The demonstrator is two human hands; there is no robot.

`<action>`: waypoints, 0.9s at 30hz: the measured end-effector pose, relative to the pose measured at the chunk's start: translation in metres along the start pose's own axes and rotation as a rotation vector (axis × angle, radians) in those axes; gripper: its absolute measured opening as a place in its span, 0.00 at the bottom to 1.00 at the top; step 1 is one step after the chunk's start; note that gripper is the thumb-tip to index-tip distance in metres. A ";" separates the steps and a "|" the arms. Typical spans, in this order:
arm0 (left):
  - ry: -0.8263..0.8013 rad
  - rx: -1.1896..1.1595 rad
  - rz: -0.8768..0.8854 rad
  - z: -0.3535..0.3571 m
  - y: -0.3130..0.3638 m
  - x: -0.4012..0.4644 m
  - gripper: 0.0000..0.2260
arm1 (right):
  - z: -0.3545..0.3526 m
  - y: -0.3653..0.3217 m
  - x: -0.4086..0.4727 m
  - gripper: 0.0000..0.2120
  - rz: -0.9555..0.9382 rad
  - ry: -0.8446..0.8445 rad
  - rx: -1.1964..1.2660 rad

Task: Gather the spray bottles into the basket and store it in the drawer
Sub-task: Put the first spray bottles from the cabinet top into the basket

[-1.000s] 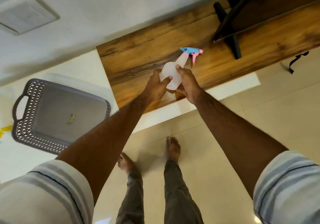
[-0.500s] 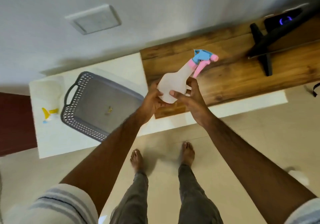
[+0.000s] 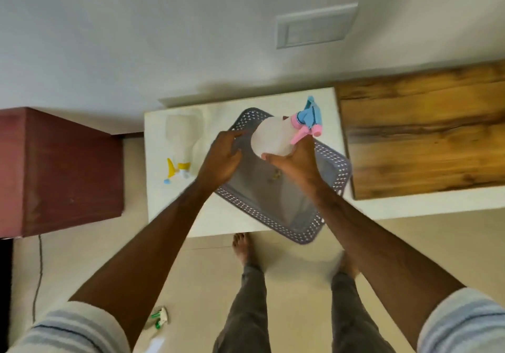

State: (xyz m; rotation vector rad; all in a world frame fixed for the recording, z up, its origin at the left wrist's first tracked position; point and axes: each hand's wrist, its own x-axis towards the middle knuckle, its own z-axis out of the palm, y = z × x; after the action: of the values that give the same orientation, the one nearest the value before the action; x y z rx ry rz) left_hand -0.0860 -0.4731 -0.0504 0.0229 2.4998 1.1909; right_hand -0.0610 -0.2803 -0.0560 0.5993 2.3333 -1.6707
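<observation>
- The pink-and-blue spray bottle [image 3: 273,139] is up in the air, right over the gray basket [image 3: 332,180], top pointing to the basket's far right corner.
- The right hand [image 3: 293,165] grips its bottom end.
- The left hand [image 3: 222,158] is open beside it, touching nothing.
- Another bottle [image 3: 181,139] lies near the white table's [image 3: 175,216] left edge.

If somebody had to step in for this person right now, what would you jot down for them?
Right hand: holding the pink-and-blue spray bottle above the grey basket.
Left hand: open, empty, over the basket's left edge.
The basket sits on the white counter and holds no bottles yet, only a small scrap.
A yellow-trigger spray bottle lies on the counter left of the basket. A green-trigger bottle seems to lie on the floor.
Done: first bottle carried to the basket.
Left: drop it in, add the others, then put the basket in the drawer, which is not in view.
</observation>
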 end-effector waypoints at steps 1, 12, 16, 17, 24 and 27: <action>0.047 0.116 0.043 -0.011 -0.016 0.005 0.21 | 0.014 0.001 0.007 0.47 -0.018 0.060 -0.056; -0.175 0.066 -0.118 -0.012 -0.089 0.033 0.25 | 0.092 0.039 0.043 0.42 -0.168 0.303 -0.475; -0.178 0.124 -0.061 -0.008 -0.092 0.033 0.17 | 0.105 0.038 0.047 0.42 -0.154 0.325 -0.472; -0.180 0.142 -0.053 -0.008 -0.092 0.033 0.17 | 0.106 0.037 0.047 0.43 -0.140 0.322 -0.465; -0.194 0.193 -0.044 -0.009 -0.094 0.034 0.16 | 0.082 0.039 0.033 0.53 -0.028 0.179 -0.363; -0.210 0.226 -0.062 -0.008 -0.090 0.034 0.17 | 0.037 0.044 -0.003 0.43 -0.023 0.270 -0.437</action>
State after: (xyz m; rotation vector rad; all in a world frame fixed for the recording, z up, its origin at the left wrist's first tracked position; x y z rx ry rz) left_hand -0.1078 -0.5309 -0.1243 0.1224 2.4160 0.8300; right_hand -0.0417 -0.3040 -0.1047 0.7414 2.7826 -1.0794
